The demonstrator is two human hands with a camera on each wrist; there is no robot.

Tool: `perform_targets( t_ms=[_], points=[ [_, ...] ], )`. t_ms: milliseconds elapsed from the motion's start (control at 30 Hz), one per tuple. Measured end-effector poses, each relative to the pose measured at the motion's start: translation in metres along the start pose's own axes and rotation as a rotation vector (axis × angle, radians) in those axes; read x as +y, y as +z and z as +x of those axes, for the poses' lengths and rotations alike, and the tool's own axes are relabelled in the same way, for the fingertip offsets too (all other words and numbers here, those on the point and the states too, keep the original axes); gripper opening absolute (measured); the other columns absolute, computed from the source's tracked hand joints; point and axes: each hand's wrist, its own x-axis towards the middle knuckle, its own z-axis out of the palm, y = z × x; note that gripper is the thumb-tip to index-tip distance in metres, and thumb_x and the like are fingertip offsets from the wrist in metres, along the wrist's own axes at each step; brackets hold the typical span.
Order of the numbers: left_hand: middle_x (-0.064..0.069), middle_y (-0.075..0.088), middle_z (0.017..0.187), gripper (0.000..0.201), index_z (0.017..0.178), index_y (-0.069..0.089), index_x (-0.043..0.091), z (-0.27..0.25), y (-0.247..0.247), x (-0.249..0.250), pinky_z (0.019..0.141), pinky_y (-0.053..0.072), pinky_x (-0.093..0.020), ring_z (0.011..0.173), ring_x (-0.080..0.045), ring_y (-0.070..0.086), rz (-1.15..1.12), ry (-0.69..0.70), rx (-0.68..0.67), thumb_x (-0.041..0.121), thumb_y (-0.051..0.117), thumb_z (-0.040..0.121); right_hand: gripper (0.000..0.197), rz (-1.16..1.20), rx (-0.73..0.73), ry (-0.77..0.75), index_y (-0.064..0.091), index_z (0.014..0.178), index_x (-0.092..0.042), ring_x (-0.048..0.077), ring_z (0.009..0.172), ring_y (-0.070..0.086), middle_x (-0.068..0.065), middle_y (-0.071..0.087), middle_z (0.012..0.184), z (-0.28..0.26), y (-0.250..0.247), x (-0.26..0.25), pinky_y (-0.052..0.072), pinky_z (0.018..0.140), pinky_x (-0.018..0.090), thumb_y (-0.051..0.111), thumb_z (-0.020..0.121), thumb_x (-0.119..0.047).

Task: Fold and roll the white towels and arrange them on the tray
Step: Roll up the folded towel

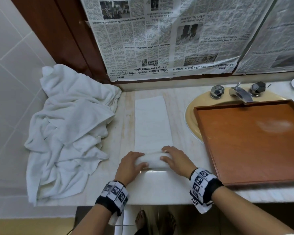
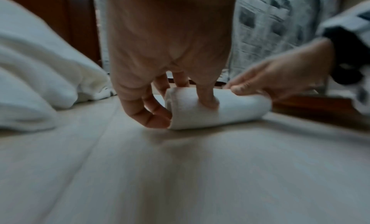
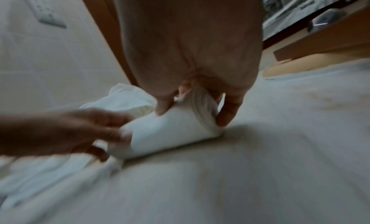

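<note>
On the near edge of the marble counter (image 1: 159,187), a folded white towel (image 1: 151,122) lies as a long strip running away from the person, its near end already wound into a short roll (image 1: 152,161). The left hand (image 1: 131,164) curls over the roll's left end, thumb pressed into the top and fingers tucked round the open end; the right hand (image 1: 175,160) grips the right end the same way. To roll it well, I would keep both hands pushing forward at an even pace, so the ends stay level and the roll does not cone. Firm downward pressure should keep the layers tight, and the strip ahead is best kept flat and straight. The wooden tray (image 1: 209,141) sits just to the right over the sink (image 1: 190,116), holding no rolls yet. A heap of loose towels (image 1: 70,126) waits to the left.
</note>
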Motion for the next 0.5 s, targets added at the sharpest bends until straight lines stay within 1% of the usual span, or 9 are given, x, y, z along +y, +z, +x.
perform_targets(
  t_ms=[67,100,133,200,233,300,400,433,500],
  points=[
    [0.01,0.062,0.118,0.035,0.115,0.067,0.033,0.011,-0.009,0.0,0.083,0.036,-0.008,0.11,-0.009,0.056,-0.151,-0.084,-0.07,0.046,0.075,0.084,0.033,-0.325,0.123,-0.15,0.063,0.116,-0.016,0.027,0.1,0.062,0.005,0.059,0.115,-0.004,0.01,-0.004,0.05,0.071,0.036,0.069,0.083,-0.018],
    [0.01,0.064,0.115,0.031,0.111,0.068,0.035,0.016,-0.012,0.0,0.082,0.039,-0.011,0.108,-0.009,0.058,-0.181,-0.108,-0.097,0.049,0.074,0.084,0.038,-0.438,0.13,-0.203,0.065,0.11,-0.015,0.028,0.095,0.064,0.006,0.061,0.11,-0.007,0.015,-0.007,0.05,0.065,0.035,0.074,0.074,-0.017],
    [0.01,0.066,0.113,0.027,0.108,0.068,0.036,0.019,-0.013,-0.001,0.083,0.041,-0.015,0.107,-0.01,0.06,-0.191,-0.119,-0.105,0.05,0.073,0.085,0.043,-0.493,0.113,-0.22,0.066,0.109,-0.014,0.026,0.093,0.065,0.005,0.063,0.107,-0.009,0.02,-0.01,0.051,0.064,0.036,0.076,0.069,-0.025],
    [0.011,0.065,0.11,0.023,0.106,0.068,0.035,0.024,-0.011,-0.001,0.085,0.04,-0.019,0.109,-0.012,0.06,-0.187,-0.116,-0.065,0.049,0.069,0.088,0.056,-0.495,0.037,-0.194,0.065,0.115,-0.014,0.024,0.092,0.065,0.003,0.065,0.106,-0.007,0.024,-0.01,0.053,0.067,0.037,0.072,0.067,-0.043],
    [0.011,0.061,0.113,0.024,0.109,0.068,0.033,0.024,-0.008,0.0,0.087,0.038,-0.02,0.112,-0.013,0.059,-0.164,-0.096,-0.035,0.048,0.067,0.09,0.057,-0.459,-0.016,-0.167,0.064,0.118,-0.014,0.025,0.093,0.065,0.003,0.064,0.107,-0.004,0.022,-0.009,0.053,0.069,0.037,0.065,0.071,-0.047],
    [0.011,0.048,0.125,0.034,0.124,0.063,0.031,0.019,-0.001,0.001,0.092,0.039,-0.023,0.117,-0.015,0.053,-0.055,-0.011,0.014,0.048,0.061,0.094,0.054,-0.334,-0.091,-0.107,0.06,0.127,-0.016,0.026,0.104,0.058,0.004,0.06,0.116,0.007,0.014,-0.003,0.048,0.081,0.04,0.049,0.085,-0.048],
    [0.018,0.029,0.144,0.059,0.144,0.042,0.042,0.009,0.007,-0.005,0.089,0.049,-0.031,0.125,-0.011,0.035,0.175,0.123,0.001,0.06,0.058,0.09,0.043,-0.137,-0.228,-0.005,0.056,0.132,-0.02,0.022,0.114,0.048,0.002,0.053,0.121,0.026,-0.002,-0.005,0.04,0.095,0.038,0.053,0.096,-0.044],
    [0.02,0.027,0.146,0.065,0.146,0.037,0.043,0.008,0.008,-0.008,0.088,0.05,-0.031,0.127,-0.01,0.031,0.201,0.138,-0.007,0.063,0.058,0.088,0.041,-0.1,-0.28,0.03,0.058,0.13,-0.02,0.021,0.113,0.048,0.003,0.052,0.119,0.03,-0.007,-0.007,0.039,0.096,0.036,0.056,0.096,-0.044],
    [0.02,0.035,0.144,0.065,0.146,0.039,0.042,0.01,0.007,-0.013,0.089,0.048,-0.03,0.128,-0.011,0.033,0.196,0.152,0.002,0.061,0.06,0.088,0.04,-0.005,-0.336,0.073,0.061,0.124,-0.019,0.02,0.111,0.049,0.005,0.051,0.116,0.035,-0.011,-0.007,0.037,0.095,0.031,0.058,0.095,-0.046]
  ],
)
